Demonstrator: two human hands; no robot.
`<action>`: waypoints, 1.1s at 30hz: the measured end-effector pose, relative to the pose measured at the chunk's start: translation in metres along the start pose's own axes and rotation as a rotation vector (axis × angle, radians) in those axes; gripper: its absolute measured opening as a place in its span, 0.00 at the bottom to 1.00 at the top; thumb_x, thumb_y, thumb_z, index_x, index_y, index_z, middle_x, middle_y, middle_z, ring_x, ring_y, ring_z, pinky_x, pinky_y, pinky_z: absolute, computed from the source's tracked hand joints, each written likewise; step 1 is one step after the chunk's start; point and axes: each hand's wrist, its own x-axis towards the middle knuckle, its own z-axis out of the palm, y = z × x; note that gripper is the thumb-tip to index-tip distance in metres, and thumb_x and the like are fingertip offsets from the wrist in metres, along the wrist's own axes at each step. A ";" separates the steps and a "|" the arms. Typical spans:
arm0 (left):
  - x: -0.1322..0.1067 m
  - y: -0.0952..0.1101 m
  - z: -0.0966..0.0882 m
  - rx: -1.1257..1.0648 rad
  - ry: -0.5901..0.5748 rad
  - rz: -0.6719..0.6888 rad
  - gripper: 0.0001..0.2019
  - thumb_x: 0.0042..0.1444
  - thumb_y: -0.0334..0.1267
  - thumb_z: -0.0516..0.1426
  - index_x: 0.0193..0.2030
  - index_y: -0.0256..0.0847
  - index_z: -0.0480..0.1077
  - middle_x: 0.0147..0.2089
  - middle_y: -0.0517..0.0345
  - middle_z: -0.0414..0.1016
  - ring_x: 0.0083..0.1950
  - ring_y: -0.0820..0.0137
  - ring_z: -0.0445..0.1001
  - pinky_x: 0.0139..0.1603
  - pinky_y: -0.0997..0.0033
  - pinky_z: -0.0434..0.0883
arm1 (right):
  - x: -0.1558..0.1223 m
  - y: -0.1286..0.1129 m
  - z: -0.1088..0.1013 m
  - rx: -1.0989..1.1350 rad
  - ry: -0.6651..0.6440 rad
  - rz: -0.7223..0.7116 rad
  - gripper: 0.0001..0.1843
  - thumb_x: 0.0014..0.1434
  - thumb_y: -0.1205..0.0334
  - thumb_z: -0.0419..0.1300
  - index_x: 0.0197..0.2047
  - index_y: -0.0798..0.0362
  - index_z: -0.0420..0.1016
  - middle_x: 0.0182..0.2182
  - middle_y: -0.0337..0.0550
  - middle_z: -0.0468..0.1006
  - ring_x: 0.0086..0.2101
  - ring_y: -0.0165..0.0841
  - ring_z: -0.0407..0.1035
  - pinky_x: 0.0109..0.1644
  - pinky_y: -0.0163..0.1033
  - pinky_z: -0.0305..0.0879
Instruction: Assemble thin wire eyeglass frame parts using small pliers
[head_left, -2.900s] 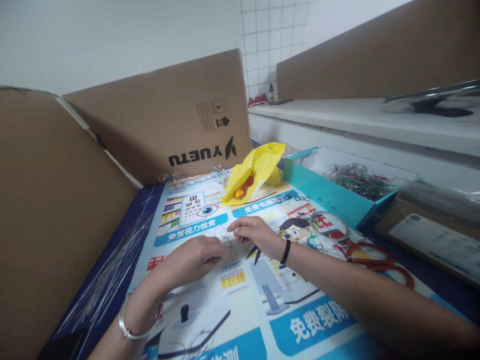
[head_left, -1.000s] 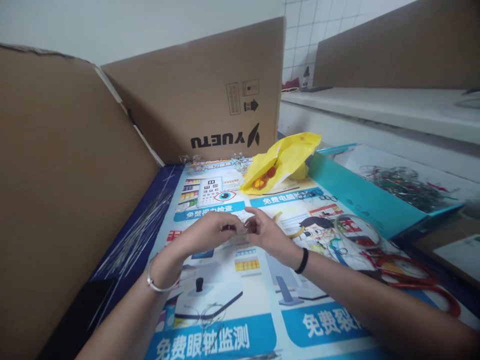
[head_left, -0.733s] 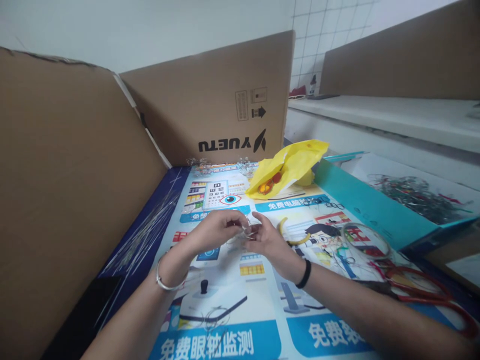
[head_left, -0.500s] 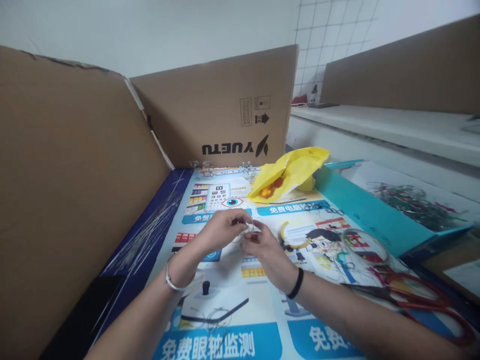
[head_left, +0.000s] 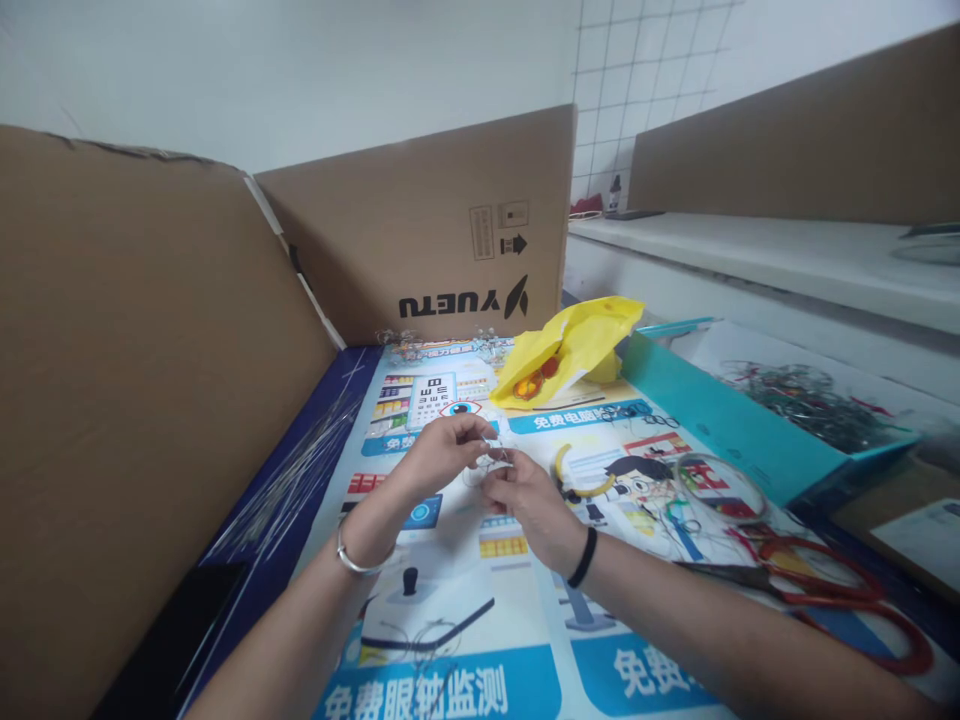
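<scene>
My left hand [head_left: 444,458], with a silver bangle at the wrist, is closed in a pinch over the middle of the printed sheet. Facing it, my right hand [head_left: 534,502] wears a black band and also pinches with thumb and forefinger. Between the fingertips is a small looped piece of thin wire [head_left: 475,474]; its exact shape is too fine to make out. Yellow-handled pliers [head_left: 586,490] lie just right of my right hand. Loose curled wires [head_left: 431,636] rest on the sheet nearer to me.
Straight wires [head_left: 289,480] and a black phone-like slab [head_left: 176,640] lie at left. A yellow bag [head_left: 574,350] with orange items stands behind the hands. On the right are a teal box [head_left: 720,440] of tangled wire, red-handled scissors [head_left: 847,590] and a wire coil [head_left: 721,488]. Cardboard panels [head_left: 420,230] surround the table.
The fingertips of my two hands have drawn slightly apart, and more of the looped wire shows between them. The whole view has shifted a little.
</scene>
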 end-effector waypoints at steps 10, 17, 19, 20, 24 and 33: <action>0.008 0.000 0.002 -0.045 0.129 0.001 0.07 0.44 0.32 0.57 0.33 0.35 0.70 0.24 0.64 0.65 0.25 0.77 0.66 0.27 0.77 0.67 | 0.006 0.006 0.009 0.073 0.073 0.084 0.16 0.40 0.64 0.65 0.34 0.54 0.66 0.22 0.32 0.67 0.22 0.24 0.62 0.26 0.32 0.56; 0.007 -0.001 -0.001 -0.086 0.173 -0.033 0.09 0.43 0.33 0.58 0.33 0.35 0.70 0.23 0.65 0.66 0.24 0.78 0.65 0.26 0.78 0.66 | 0.012 0.013 0.023 0.100 0.119 0.062 0.12 0.40 0.62 0.64 0.29 0.55 0.67 0.20 0.32 0.64 0.20 0.23 0.59 0.22 0.30 0.49; 0.007 -0.001 0.000 -0.097 0.170 -0.046 0.09 0.43 0.33 0.58 0.33 0.35 0.69 0.22 0.65 0.65 0.22 0.78 0.65 0.23 0.78 0.64 | 0.013 0.015 0.027 0.107 0.130 0.060 0.12 0.41 0.60 0.64 0.28 0.55 0.66 0.20 0.32 0.64 0.20 0.23 0.59 0.21 0.30 0.49; 0.006 -0.001 0.001 -0.101 0.167 -0.054 0.09 0.43 0.34 0.58 0.33 0.35 0.69 0.21 0.66 0.65 0.21 0.78 0.65 0.22 0.79 0.63 | 0.013 0.015 0.029 0.111 0.135 0.060 0.13 0.42 0.59 0.64 0.27 0.55 0.66 0.20 0.32 0.64 0.20 0.23 0.59 0.21 0.30 0.49; 0.003 0.000 0.005 -0.109 0.157 -0.073 0.09 0.43 0.35 0.58 0.34 0.36 0.68 0.20 0.66 0.64 0.19 0.77 0.64 0.19 0.79 0.62 | 0.015 0.018 0.033 0.128 0.139 0.056 0.15 0.42 0.55 0.65 0.27 0.55 0.64 0.19 0.32 0.63 0.19 0.22 0.57 0.21 0.30 0.48; 0.000 0.002 0.013 -0.023 0.199 -0.040 0.07 0.45 0.33 0.56 0.33 0.37 0.70 0.25 0.63 0.68 0.22 0.76 0.66 0.22 0.77 0.64 | 0.015 0.020 0.029 0.140 0.127 0.015 0.16 0.42 0.55 0.65 0.23 0.54 0.63 0.17 0.31 0.63 0.17 0.23 0.56 0.20 0.31 0.47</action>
